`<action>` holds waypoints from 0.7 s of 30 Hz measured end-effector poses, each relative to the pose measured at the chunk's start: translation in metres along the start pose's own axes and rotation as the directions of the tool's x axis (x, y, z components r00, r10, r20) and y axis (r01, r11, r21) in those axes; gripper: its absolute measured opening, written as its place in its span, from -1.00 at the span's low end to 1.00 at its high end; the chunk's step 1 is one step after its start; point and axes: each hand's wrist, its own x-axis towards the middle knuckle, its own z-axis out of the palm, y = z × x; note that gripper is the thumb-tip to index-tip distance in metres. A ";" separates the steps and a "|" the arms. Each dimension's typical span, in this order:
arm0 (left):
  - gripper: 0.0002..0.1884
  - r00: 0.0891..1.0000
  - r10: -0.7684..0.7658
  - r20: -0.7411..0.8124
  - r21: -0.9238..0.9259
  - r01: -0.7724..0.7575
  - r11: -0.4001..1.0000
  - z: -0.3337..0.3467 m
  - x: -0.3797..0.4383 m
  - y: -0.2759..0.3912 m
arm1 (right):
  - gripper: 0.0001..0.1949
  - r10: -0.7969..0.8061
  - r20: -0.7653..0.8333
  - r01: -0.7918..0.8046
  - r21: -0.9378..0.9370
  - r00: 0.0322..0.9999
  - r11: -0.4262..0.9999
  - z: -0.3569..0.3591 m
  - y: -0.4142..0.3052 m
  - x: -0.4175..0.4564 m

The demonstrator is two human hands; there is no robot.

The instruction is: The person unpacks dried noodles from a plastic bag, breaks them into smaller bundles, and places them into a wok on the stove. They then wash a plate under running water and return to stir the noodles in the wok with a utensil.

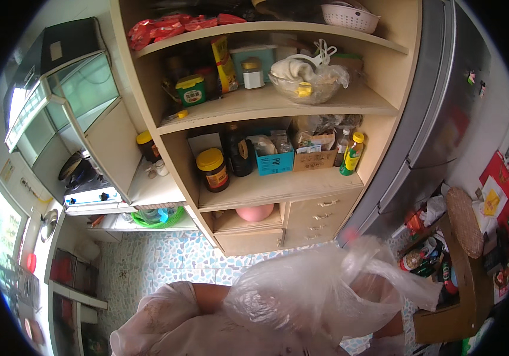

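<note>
A large clear plastic bag [290, 285] hangs in front of my body, crumpled and partly blurred. My left forearm runs into the bag's left side, and the plastic hides that hand, so its fingers cannot be made out. On the other side, my right hand [368, 285] shows dimly through the bag's bunched upper part and loops, gripping the plastic. A small pinkish-red blur shows at the bag's top edge; what it is cannot be told. Below the bag is my pale, loose top [219, 331].
Ahead stands a wooden shelf unit [254, 198] with jars, small boxes, bottles and a glass bowl [299, 91]. A grey refrigerator [414, 133] adjoins it. At right, an open cardboard box [448, 322] holds bottles. A gas stove [92, 196] sits at left above the tiled floor [196, 253].
</note>
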 end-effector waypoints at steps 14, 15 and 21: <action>-0.52 0.979 -0.054 0.198 0.512 -0.056 0.857 -0.206 -0.109 0.043 | -0.42 0.334 0.744 -0.049 -0.377 0.579 0.925 0.103 0.123 -0.052; -0.52 0.997 -0.031 0.074 0.549 -0.015 0.836 -0.235 -0.130 0.057 | -0.42 0.361 0.759 -0.054 -0.397 0.542 0.916 0.088 0.127 -0.058; 0.15 0.806 0.591 -0.015 0.130 -0.585 0.801 -0.205 -0.186 0.184 | -0.40 0.572 0.780 -0.045 -0.581 0.254 0.812 -0.003 0.138 -0.084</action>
